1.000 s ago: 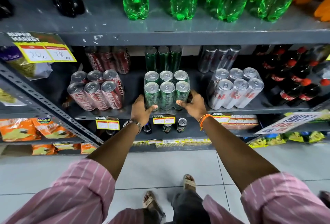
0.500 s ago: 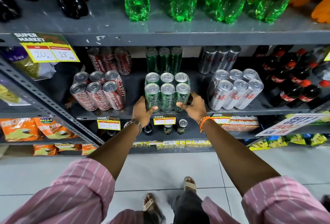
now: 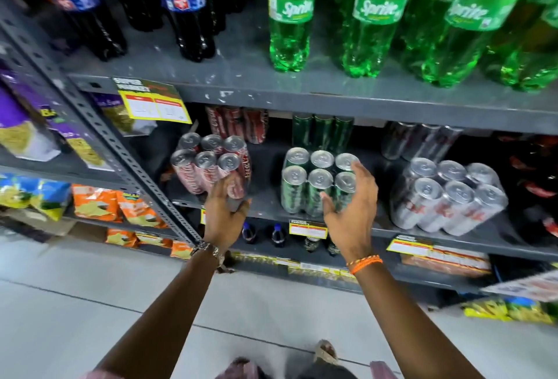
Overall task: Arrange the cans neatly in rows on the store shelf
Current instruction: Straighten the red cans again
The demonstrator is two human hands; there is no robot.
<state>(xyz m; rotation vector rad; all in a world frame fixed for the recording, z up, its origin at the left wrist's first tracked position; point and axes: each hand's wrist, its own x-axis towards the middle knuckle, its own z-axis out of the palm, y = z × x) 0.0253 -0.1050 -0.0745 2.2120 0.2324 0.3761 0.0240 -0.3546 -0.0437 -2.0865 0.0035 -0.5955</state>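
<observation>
**Can blocks on the middle shelf: handling and count**

Your left hand (image 3: 225, 212) is spread at the red cans (image 3: 211, 167); your right hand (image 3: 351, 209) is open beside the green cans (image 3: 320, 182). Neither grips. All stand on the middle shelf (image 3: 265, 203). Expect weight, rigidity, slick sides: press each block's flanks. Front blocks: six red, six green, six silver cans (image 3: 453, 197).

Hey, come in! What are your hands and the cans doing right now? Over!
Left hand open, reaching at the red cans. Right hand open, in front of the green cans, not gripping. Silver cans sit untouched. Nothing blocking.
</observation>
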